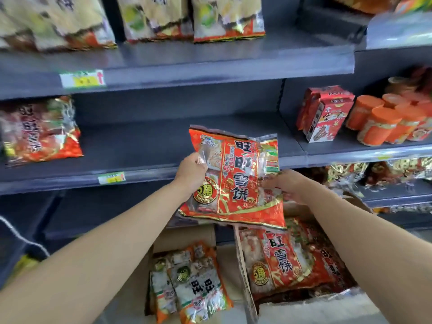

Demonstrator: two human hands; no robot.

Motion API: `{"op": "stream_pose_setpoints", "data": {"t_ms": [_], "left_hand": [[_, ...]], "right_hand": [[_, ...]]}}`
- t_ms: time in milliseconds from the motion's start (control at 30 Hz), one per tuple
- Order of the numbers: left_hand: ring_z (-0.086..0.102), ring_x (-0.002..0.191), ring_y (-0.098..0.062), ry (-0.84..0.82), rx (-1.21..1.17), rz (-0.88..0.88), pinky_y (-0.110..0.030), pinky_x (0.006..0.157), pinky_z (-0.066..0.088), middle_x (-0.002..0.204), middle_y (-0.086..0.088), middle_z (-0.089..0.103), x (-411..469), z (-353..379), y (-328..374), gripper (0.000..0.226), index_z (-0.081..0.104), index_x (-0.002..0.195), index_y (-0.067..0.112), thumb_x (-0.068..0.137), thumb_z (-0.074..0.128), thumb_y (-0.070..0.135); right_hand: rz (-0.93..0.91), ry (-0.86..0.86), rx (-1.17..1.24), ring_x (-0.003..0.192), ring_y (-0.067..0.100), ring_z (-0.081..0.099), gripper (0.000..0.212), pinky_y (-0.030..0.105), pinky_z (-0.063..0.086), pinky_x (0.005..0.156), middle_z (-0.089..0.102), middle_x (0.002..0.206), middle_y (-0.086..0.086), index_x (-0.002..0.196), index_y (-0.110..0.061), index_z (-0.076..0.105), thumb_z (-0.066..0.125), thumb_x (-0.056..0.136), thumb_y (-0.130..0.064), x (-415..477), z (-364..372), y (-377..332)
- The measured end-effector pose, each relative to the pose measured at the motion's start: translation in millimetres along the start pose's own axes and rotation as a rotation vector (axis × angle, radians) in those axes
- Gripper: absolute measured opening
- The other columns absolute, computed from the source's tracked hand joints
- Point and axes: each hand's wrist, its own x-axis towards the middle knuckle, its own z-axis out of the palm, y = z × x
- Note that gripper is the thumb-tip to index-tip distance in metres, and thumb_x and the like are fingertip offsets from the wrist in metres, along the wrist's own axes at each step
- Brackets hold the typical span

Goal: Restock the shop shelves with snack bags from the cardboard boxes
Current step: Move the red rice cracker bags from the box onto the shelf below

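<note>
A red and gold snack bag is held upright in front of the middle shelf. My left hand grips its left edge. My right hand holds its right edge, fingers partly hidden behind the bag. Below, a cardboard box on the floor holds more red snack bags. A second box to its left holds white and orange snack bags. One matching red bag lies at the left end of the middle shelf.
The top shelf carries pale snack bags. To the right, a neighbouring shelf holds a red carton and orange-lidded cups. Lower right shelves hold more bags. A white cable runs at lower left.
</note>
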Motion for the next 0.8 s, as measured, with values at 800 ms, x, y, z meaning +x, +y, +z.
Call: {"op": "stream_pose_setpoints", "data": {"t_ms": [800], "left_hand": [[0.053,0.054,-0.014,0.396,-0.308,-0.259,-0.025,0.053,0.057,0.089,-0.009,0.063,219,-311,-178,0.031,0.057,0.128,0.017,0.099,0.047,0.014]], "right_hand": [[-0.443,0.3,-0.222,0.097,0.029,0.063,0.031,0.027,0.044,0.071,0.068,0.108,0.005,0.114,-0.019,0.057,0.051,0.085,-0.009,137,337,-271]]}}
